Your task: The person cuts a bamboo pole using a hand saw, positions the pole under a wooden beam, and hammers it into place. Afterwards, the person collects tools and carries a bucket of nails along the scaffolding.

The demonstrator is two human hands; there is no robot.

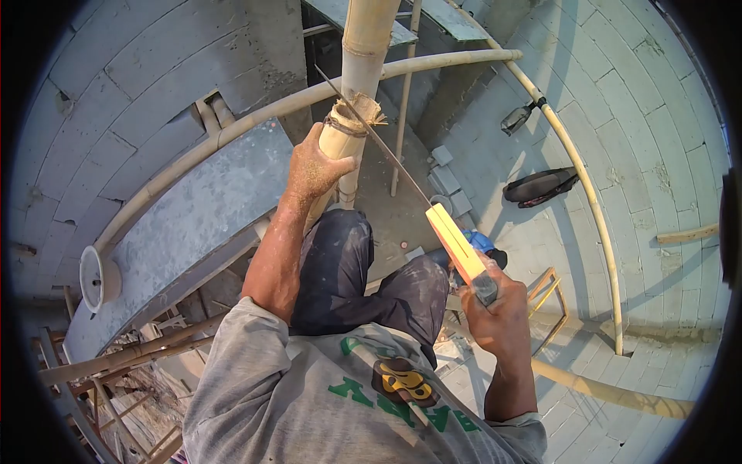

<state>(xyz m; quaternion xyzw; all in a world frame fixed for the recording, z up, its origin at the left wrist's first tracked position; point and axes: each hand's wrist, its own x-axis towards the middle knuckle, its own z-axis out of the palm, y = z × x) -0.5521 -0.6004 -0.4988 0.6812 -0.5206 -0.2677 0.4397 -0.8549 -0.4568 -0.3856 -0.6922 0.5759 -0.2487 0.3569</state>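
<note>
My left hand (315,164) is closed around a thick bamboo pole (340,145), just below its open, ragged top end. A dark tie is wound round the pole near that frayed rim. My right hand (497,305) grips a hand saw (454,241) by its yellow and black handle. The saw's thin blade slants up to the left and lies across the bamboo's top end, its tip beyond the rim. Pale dust clings to my left hand. Right behind the cut end, an upright bamboo pole (368,35) rises.
A curved-looking bamboo rail (440,60) crosses ahead. To the left lie a grey platform board (209,189) and a white bucket (108,280). Block walls (618,100) surround me. On the right are another bamboo pole (591,193) and a black bag (539,188). The floor is far below.
</note>
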